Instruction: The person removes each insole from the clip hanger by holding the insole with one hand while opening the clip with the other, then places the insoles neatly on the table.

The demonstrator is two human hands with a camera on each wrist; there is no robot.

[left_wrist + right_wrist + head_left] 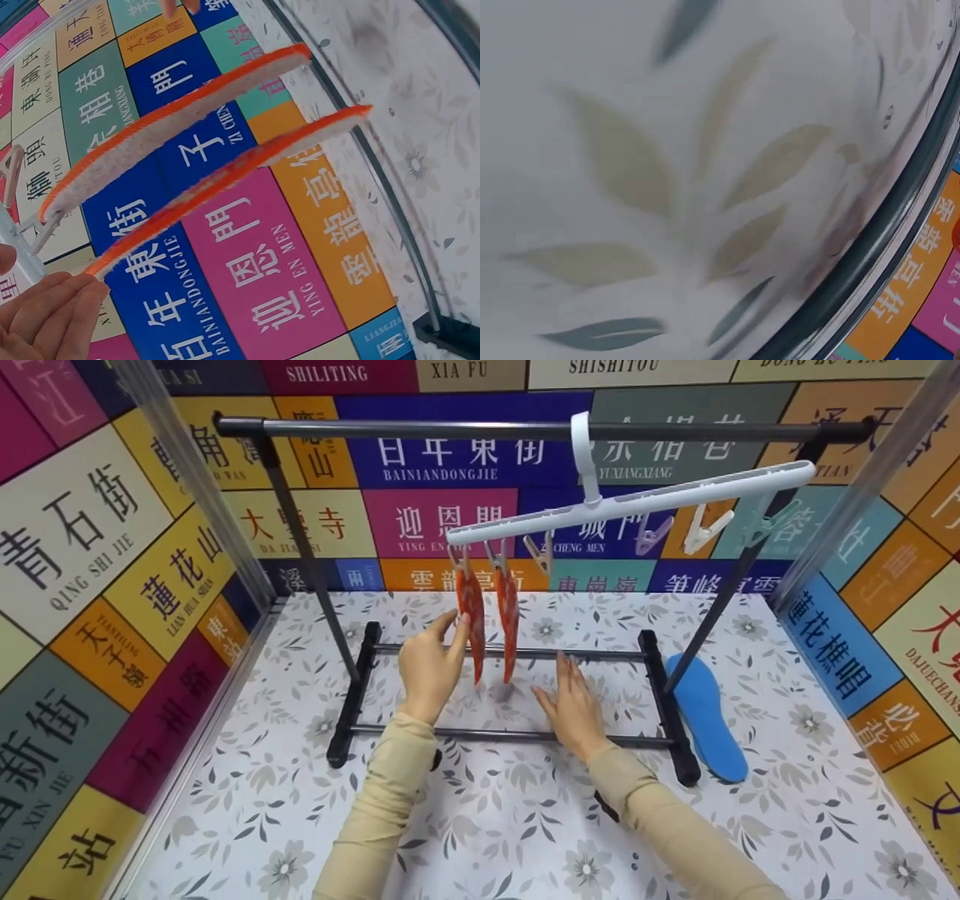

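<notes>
Two orange-red insoles hang upright from clips on a white hanger (630, 502), seen nearly edge-on. My left hand (431, 671) is at the left insole (472, 619), pinching its edge with thumb and finger. In the left wrist view, the left hand's fingers (64, 315) overlap the upper end of this insole (225, 176); its clip is hidden there. The other insole (508, 622) hangs just to the right, apart from it. My right hand (576, 705) hovers with loose fingers over the rack's base, holding nothing. The right wrist view shows no hand.
The hanger tilts, right end higher, hooked over the top bar (450, 430) of a black-and-silver rack. Several clips, such as a white one (705, 529), hang on its right half. A blue insole (709, 716) lies right of the rack on the floral cloth (510, 825).
</notes>
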